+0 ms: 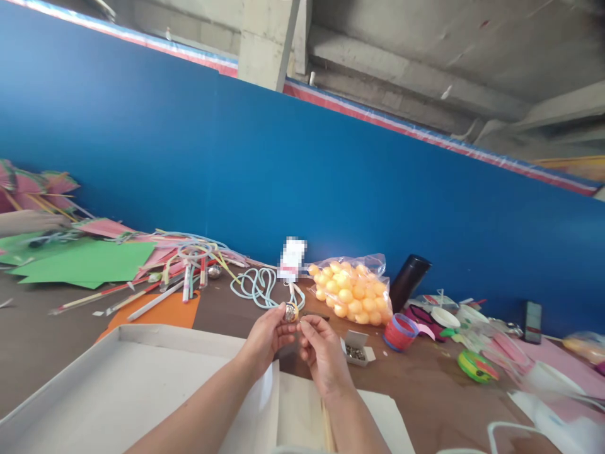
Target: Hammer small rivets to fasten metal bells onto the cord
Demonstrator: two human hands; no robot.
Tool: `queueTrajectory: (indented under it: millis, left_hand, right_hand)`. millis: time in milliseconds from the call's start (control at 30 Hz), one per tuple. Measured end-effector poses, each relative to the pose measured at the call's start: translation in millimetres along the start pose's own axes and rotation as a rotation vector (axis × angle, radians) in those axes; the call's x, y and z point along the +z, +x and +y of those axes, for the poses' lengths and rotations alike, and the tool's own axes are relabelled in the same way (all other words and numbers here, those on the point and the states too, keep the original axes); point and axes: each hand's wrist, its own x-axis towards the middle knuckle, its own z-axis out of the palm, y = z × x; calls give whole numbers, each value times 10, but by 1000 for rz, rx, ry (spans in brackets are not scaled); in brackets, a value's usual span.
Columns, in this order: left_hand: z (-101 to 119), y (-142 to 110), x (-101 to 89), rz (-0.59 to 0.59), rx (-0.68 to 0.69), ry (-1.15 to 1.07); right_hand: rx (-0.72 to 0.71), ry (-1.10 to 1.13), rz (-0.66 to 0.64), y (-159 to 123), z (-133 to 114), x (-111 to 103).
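Observation:
My left hand (268, 337) is closed, pinching a small round shiny silver thing with an orange edge (291, 311) between thumb and fingertips. Close beside it, my right hand (322, 349) has thumb and forefinger pressed together; whatever is in that pinch is too small to make out. Both hands are raised over the front of the brown table, between a white tray-like box (179, 384) and a small open carton of metal bits (355, 350). Behind them lie a coiled light-blue cord (258, 287) and a clear bag of orange balls (352, 293).
A black cylinder (410, 280) leans against the blue partition (307, 183). Red tape-like rolls (400, 332) and a green round case (477, 367) lie rightward. Green sheets (94, 261) and thin sticks (161, 299) cover the left, where another person's hand (35, 221) reaches in.

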Motion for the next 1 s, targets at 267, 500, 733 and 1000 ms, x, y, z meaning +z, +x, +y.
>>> queueTrajectory:
  millis: [267, 500, 733, 1000]
  left_hand:
    - [1, -38, 13, -34, -3, 72]
    - [10, -75, 52, -80, -6, 133]
    - [14, -84, 35, -96, -5, 150]
    - [3, -75, 19, -114, 0, 158]
  right_hand:
    - [24, 130, -27, 46, 25, -28]
    - [38, 186, -29, 46, 0, -43]
    - [38, 190, -30, 54, -8, -57]
    - [47, 203, -39, 60, -18, -62]
